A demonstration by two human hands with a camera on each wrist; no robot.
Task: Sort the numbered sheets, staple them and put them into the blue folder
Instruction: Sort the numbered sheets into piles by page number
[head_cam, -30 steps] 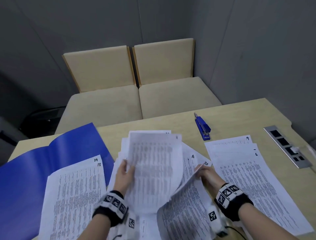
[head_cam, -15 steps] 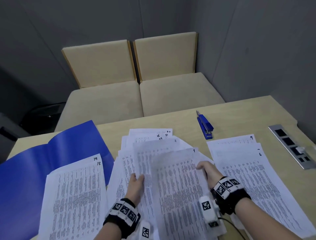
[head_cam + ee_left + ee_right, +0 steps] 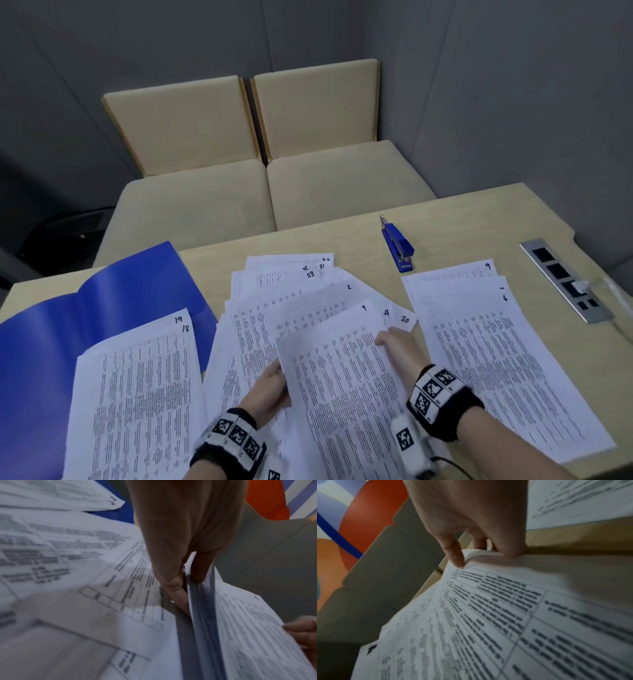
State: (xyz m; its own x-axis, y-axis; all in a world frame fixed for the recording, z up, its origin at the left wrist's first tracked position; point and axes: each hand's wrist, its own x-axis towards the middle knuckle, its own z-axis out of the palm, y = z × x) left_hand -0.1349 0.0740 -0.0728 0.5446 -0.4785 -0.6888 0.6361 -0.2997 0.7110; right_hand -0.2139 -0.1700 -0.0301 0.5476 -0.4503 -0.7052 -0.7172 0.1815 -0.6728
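Observation:
Sheet 1 (image 3: 342, 377) lies on top of the loose middle pile (image 3: 274, 301), held at both sides. My left hand (image 3: 270, 390) pinches its left edge; in the left wrist view thumb and fingers (image 3: 175, 586) clamp the paper edge. My right hand (image 3: 394, 346) pinches its right edge, and the fingers (image 3: 455, 557) bend the sheet (image 3: 488, 608) there. Sheets 2, 4, 20, 23, 21 fan out beneath. A pile topped by 18 and 19 (image 3: 137, 394) lies left, partly on the open blue folder (image 3: 68, 325). A pile showing 6 and 9 (image 3: 496, 359) lies right. The blue stapler (image 3: 399, 248) sits beyond.
The wooden table (image 3: 462, 226) carries a metal socket strip (image 3: 565, 281) with a white plug and cable at the far right. Two beige seats (image 3: 260, 192) stand behind the table. Grey walls close in on all sides.
The sheets that both hands held raised have come down flat onto the middle pile. Sheet 1 now faces up on top, and both hands moved slightly nearer to me.

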